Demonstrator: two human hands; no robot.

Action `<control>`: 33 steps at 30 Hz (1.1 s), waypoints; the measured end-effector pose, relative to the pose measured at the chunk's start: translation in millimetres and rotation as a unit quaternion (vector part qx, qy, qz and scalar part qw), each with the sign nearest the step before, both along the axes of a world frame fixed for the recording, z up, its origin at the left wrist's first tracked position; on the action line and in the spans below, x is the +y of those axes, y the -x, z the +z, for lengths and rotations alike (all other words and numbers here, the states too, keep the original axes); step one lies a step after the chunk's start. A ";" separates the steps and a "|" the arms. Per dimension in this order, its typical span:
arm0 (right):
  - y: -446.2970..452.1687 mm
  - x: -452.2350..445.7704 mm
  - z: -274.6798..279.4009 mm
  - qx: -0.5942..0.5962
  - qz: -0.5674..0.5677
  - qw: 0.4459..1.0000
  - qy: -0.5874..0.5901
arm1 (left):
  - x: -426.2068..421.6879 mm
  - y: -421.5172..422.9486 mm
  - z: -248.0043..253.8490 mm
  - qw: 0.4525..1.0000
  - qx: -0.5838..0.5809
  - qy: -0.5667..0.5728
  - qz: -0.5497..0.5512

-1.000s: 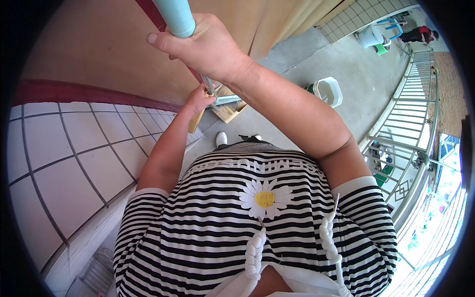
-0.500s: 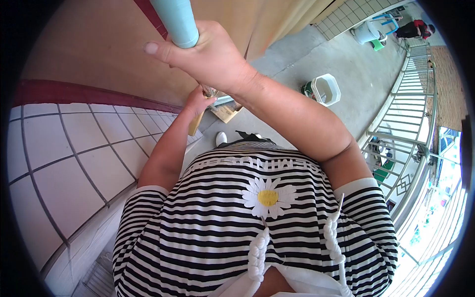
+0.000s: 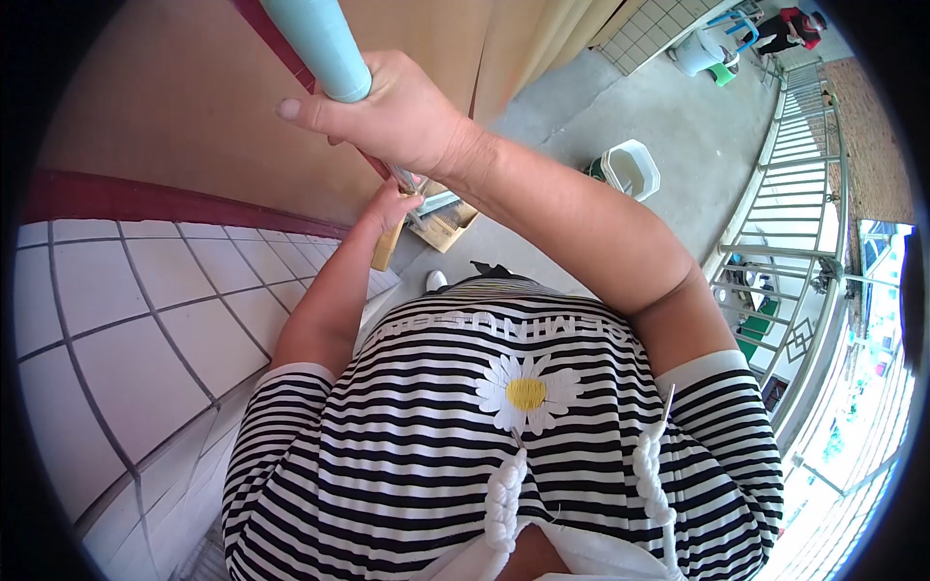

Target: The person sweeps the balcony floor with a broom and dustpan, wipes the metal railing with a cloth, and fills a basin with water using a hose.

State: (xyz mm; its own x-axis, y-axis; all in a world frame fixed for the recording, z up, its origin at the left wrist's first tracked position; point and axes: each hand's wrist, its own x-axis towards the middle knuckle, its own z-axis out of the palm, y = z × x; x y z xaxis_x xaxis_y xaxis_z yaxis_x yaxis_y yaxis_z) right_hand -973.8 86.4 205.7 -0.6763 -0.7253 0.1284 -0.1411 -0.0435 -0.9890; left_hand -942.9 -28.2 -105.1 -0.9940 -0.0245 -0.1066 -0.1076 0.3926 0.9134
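Note:
My right hand [image 3: 392, 111] is wrapped round the lower end of a light blue pole [image 3: 320, 44] that rises out of view at the top. Below it, my left hand [image 3: 390, 205] grips a thin metallic rod [image 3: 403, 178]; its fingertips are small and partly hidden. Whether rod and pole are one piece cannot be made out. Just past my left hand, a wooden box or tray [image 3: 449, 230] stands on the floor near my feet. A red-edged tan panel [image 3: 194, 107] runs beside both hands.
White tiles [image 3: 165, 329] form a ledge at the left. An octagonal white bucket [image 3: 630, 169] stands on the grey floor. Metal railings [image 3: 809, 208] line the right side. At the far top right are a person [image 3: 790, 31] and a light blue bucket [image 3: 698, 52].
My right hand and the blue pole have shifted slightly left and down. The view has turned a little, so the bucket and distant person appear farther left. My left hand has barely moved.

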 end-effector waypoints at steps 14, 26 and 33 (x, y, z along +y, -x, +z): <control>-7.9 -18.2 -16.3 0.130 0.012 0.990 0.051 | 2.2 4.1 13.1 0.990 -0.051 0.127 0.033; 24.4 85.8 -53.9 0.194 -0.131 0.970 -0.062 | -0.9 -6.3 17.7 0.995 0.034 0.093 -0.021; -35.4 231.7 -136.0 0.005 -0.414 0.899 -0.142 | 1.9 -15.9 28.1 0.996 -0.041 -0.074 -0.009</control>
